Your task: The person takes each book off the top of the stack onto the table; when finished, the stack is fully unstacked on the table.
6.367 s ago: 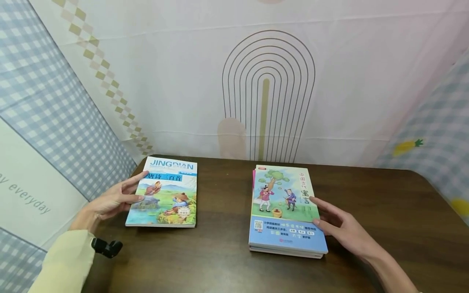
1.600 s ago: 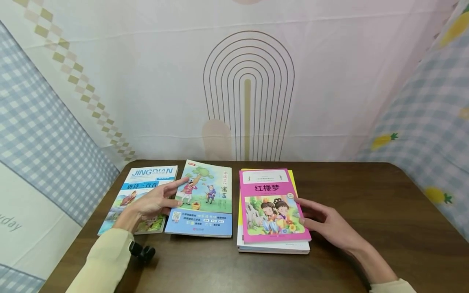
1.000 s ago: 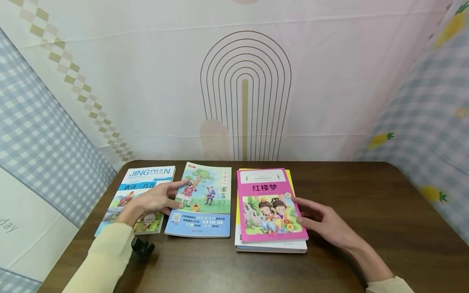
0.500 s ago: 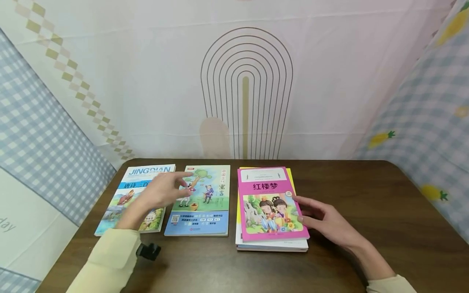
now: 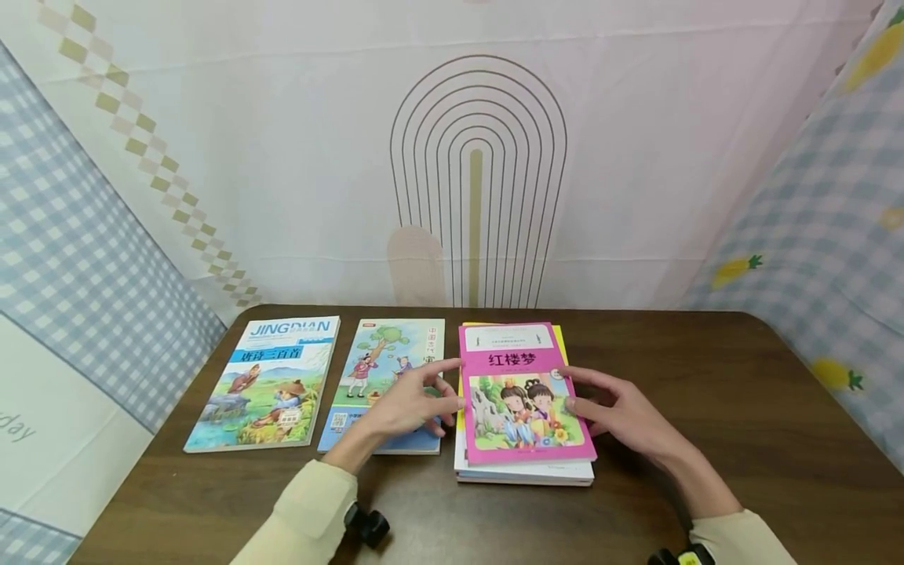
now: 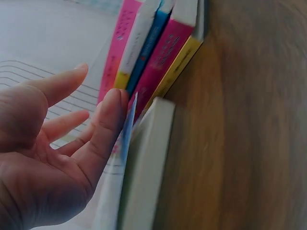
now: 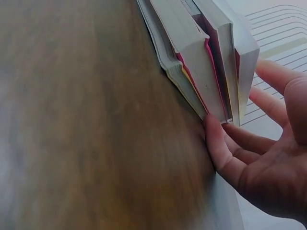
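Observation:
A pink storybook (image 5: 533,455) lies face up on top of a stack, slightly askew over a yellow-edged book and white-edged books (image 5: 523,475). My left hand (image 5: 413,404) has its fingertips at the stack's left side, above the green-and-blue book (image 5: 384,447). In the left wrist view, its fingers are extended near the coloured spines (image 6: 158,57); firm contact is unclear. My right hand (image 5: 628,412) touches the right edge of the pink book with thumb and fingers. The right wrist view has its fingertips against the page edges (image 7: 192,52).
A JINGDIAN book (image 5: 261,392) lies face up at the left, beside the green-and-blue one. All rest on a dark wooden table (image 5: 706,353) with a patterned cloth (image 5: 318,157) behind it. Wrist cameras (image 5: 367,526) sit below both hands.
The green-and-blue book, formerly on the stack, now lies beside the JINGDIAN book. My left hand let go of it and moved right to the stack. My right hand stays by the stack.

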`<state>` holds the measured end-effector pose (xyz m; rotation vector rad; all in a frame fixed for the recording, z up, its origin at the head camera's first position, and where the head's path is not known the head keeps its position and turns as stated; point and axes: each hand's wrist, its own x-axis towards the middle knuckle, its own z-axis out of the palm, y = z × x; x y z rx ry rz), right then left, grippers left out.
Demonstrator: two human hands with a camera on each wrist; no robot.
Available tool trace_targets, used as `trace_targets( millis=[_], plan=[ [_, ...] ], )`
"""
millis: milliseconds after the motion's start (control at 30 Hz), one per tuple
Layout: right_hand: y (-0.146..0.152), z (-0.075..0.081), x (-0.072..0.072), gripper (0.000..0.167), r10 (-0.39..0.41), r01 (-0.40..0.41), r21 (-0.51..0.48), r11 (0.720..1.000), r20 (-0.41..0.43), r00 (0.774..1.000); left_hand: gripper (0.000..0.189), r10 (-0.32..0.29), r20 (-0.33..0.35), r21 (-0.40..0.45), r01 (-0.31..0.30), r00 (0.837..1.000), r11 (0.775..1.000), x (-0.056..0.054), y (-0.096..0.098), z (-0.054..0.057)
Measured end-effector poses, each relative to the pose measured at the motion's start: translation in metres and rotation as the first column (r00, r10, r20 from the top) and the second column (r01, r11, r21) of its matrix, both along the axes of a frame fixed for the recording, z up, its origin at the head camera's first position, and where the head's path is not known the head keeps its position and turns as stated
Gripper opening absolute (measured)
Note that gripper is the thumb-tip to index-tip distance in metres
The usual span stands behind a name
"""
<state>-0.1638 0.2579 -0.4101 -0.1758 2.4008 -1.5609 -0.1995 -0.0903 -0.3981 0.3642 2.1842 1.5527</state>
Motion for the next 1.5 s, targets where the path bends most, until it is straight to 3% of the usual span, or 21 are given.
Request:
trace_targets(
  millis=[267,600,767,933,1500],
  plan=[
    [-0.002,-0.002,-0.001,0.067,-0.012,0.012,0.014,1.000,0.003,1.000,0.082,0.054,0.003,0.028,-0.054,0.999,0.998,0.000,0.010,-0.011],
    [0.022,0.000,0.003,0.070,0.036,-0.031,-0.057,0.998,0.091,0.995,0.076,-0.008,0.000,0.002,0.008,1.000,1.000,0.000,0.014,-0.012],
    [0.023,-0.004,-0.002,0.070,0.023,-0.008,-0.115,0.993,0.134,0.991,0.076,-0.035,0.008,-0.010,0.036,0.999,0.999,0.000,0.013,-0.010],
    [0.021,-0.006,-0.005,0.069,0.002,0.031,-0.178,0.984,0.180,0.984,0.077,-0.026,0.022,-0.041,0.027,0.999,0.999,-0.001,0.014,-0.008],
    [0.039,0.000,0.000,0.064,0.098,-0.043,-0.256,0.966,0.207,0.973,0.080,-0.042,0.015,-0.043,0.042,0.999,0.998,0.000,0.014,-0.006]
  ],
)
